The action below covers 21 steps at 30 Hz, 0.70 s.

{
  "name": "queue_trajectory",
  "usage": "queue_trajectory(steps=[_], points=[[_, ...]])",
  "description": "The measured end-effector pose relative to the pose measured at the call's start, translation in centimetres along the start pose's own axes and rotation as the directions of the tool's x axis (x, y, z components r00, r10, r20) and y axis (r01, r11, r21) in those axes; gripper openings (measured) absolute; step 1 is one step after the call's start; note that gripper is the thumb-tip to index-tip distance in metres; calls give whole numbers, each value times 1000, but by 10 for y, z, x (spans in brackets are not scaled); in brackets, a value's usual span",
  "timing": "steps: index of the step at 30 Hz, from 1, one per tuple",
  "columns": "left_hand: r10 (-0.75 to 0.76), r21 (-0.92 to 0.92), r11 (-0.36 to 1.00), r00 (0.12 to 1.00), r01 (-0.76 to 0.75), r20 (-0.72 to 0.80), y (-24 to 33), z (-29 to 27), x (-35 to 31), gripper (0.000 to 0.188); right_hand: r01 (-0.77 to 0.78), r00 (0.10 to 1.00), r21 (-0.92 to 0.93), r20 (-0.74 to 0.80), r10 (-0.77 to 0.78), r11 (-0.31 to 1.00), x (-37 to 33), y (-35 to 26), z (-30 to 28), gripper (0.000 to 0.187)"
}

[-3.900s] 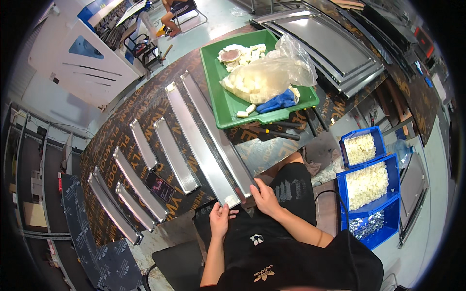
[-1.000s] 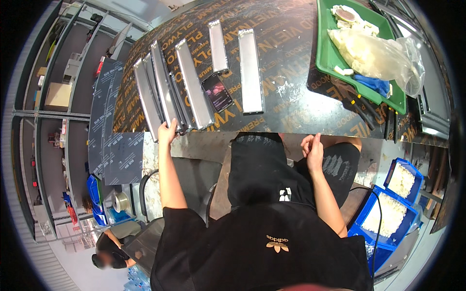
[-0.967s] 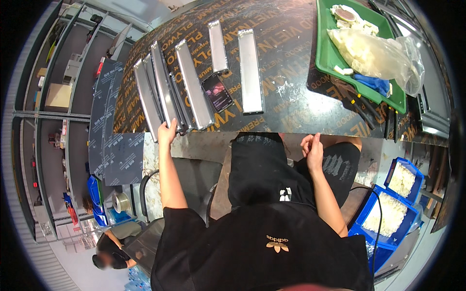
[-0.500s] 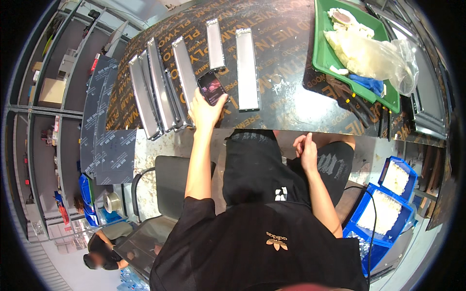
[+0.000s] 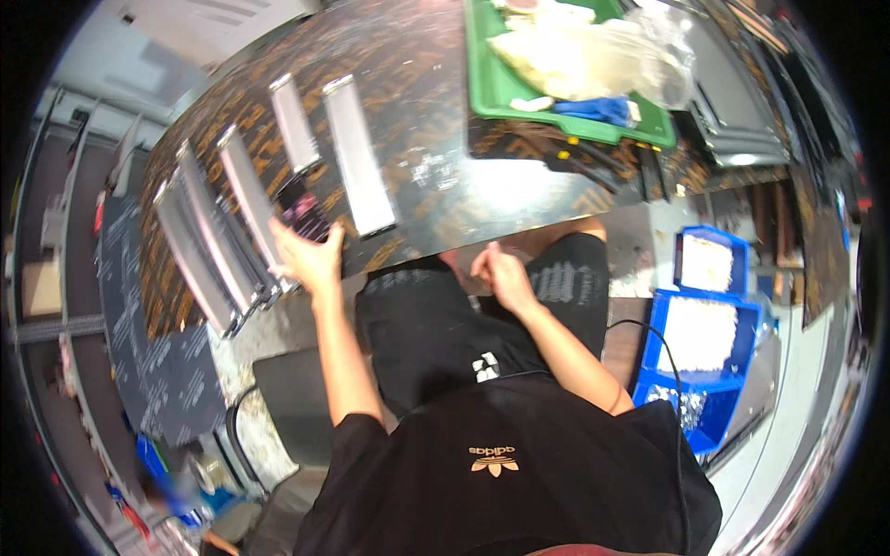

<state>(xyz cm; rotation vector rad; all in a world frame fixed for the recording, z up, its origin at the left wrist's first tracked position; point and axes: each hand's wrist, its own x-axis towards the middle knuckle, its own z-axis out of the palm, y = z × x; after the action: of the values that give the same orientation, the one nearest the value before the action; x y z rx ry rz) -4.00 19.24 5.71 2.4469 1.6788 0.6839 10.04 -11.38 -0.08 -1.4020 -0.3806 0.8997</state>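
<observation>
My left hand (image 5: 311, 259) reaches to the near edge of the dark patterned table (image 5: 417, 111), its fingers closed around the lower end of a small dark flat device (image 5: 301, 211). The device lies between long metal strips: a close bundle (image 5: 209, 246) to its left, a short strip (image 5: 294, 123) and a wide one (image 5: 357, 157) to its right. My right hand (image 5: 501, 273) rests on my thigh just under the table's edge, fingers loose, holding nothing.
A green tray (image 5: 491, 88) at the back right of the table carries a clear plastic bag of pale pieces (image 5: 593, 60) and a blue glove (image 5: 593, 109). Blue bins (image 5: 705, 324) with white parts stand on the floor to my right. Shelving runs along the left.
My left hand has moved from the bundle of strips at the left over to the dark device and closed on it. My right hand stays at my thigh.
</observation>
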Motion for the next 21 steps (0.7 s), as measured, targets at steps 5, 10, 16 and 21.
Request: queue_trajectory(steps=[5,10,16,21], points=[[28,-488,870,996,-67,-88,-5,-16,-9,114,3,998,-126,-58,-10,992,-1,-2,-5,67],[29,-604,785,982,-136,-185,-32,-1,-5,96,-100,994,19,-43,101,995,4,-2,-5,67],[-162,-893,443,987,78,6,-46,-11,-14,57,-74,994,-122,-89,64,990,1,-1,-3,70],[154,-974,214,987,-68,-35,12,-61,-51,70,-66,991,-35,-123,61,997,4,-2,-8,68]])
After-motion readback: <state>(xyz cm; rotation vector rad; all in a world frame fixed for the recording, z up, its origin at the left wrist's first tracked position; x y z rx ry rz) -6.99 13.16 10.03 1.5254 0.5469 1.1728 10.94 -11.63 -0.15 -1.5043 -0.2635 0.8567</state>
